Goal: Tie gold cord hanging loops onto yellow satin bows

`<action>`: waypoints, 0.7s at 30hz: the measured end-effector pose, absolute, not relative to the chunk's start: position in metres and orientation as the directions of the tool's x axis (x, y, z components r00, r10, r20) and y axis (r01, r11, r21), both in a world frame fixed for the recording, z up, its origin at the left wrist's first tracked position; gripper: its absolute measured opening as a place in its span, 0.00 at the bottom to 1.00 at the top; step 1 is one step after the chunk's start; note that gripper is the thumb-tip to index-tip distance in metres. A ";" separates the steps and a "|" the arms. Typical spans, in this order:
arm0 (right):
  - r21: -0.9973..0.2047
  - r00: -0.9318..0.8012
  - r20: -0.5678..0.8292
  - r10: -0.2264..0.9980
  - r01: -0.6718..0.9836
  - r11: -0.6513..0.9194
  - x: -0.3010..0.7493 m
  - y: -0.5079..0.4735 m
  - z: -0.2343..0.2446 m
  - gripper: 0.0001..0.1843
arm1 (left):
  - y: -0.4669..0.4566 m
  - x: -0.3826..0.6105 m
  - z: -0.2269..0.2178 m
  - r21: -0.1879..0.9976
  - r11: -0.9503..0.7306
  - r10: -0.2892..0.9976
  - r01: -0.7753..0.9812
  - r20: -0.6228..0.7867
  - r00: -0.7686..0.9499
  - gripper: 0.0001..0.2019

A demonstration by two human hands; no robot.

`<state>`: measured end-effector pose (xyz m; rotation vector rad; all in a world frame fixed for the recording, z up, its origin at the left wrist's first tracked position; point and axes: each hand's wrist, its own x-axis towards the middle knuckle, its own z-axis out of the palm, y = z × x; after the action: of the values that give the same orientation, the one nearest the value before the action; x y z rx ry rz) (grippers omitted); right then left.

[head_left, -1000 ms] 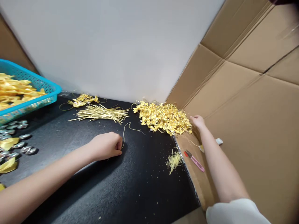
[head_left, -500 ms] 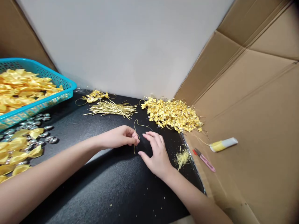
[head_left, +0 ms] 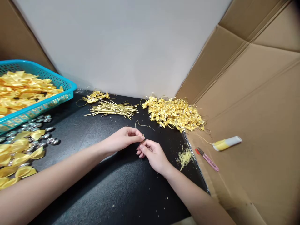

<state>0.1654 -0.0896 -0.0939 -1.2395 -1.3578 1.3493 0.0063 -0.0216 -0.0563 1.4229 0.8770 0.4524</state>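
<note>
No text, label, brand, number or sign can be read anywhere in the frame: the cardboard (head_left: pixel 243 93) on the right side shows only creases, and the pale wall (head_left: pixel 131 47) at the top centre is plain. No lettering can be made out on the blue basket (head_left: pixel 69 88) at the left edge, nor on the thread tube (head_left: pixel 228 143) and the pink-handled snips (head_left: pixel 211 162) at the lower right.

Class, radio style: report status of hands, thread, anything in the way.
Left hand pinching thread. Right hand close beside, grip unclear. Thread loops out beyond the hands. Scraps and snips right, out of the way.
</note>
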 end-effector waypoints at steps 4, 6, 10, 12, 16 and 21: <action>-0.791 -0.225 0.275 0.935 0.499 0.353 0.178 -0.096 -0.088 0.12 | -0.028 0.003 -0.058 0.890 -0.277 0.839 0.363 0.040 0.543 0.17; -0.640 -0.294 0.389 0.873 0.595 0.486 0.185 -0.098 -0.083 0.11 | -0.032 0.001 -0.057 0.793 -0.521 0.747 0.315 0.246 0.617 0.22; -0.586 -0.254 0.489 0.835 0.613 0.530 0.193 -0.097 -0.081 0.12 | -0.038 0.004 -0.062 0.827 -0.525 0.590 0.203 0.181 0.787 0.14; -0.615 -0.206 0.479 0.854 0.615 0.493 0.193 -0.097 -0.084 0.12 | -0.039 0.010 -0.069 0.948 -0.290 0.681 0.132 0.107 0.724 0.23; -0.589 -0.260 0.454 0.852 0.630 0.506 0.188 -0.097 -0.090 0.12 | -0.039 0.021 -0.085 0.951 0.208 0.868 -0.229 -0.071 0.492 0.22; -0.506 -0.279 0.493 0.824 0.679 0.532 0.186 -0.099 -0.092 0.13 | -0.040 0.020 -0.092 0.975 0.214 0.884 -0.059 -0.167 0.437 0.18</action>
<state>0.1861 -0.0987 -0.0920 -1.2155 -2.0364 0.2530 0.0204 -0.0397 -0.0915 1.1698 0.8950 0.7930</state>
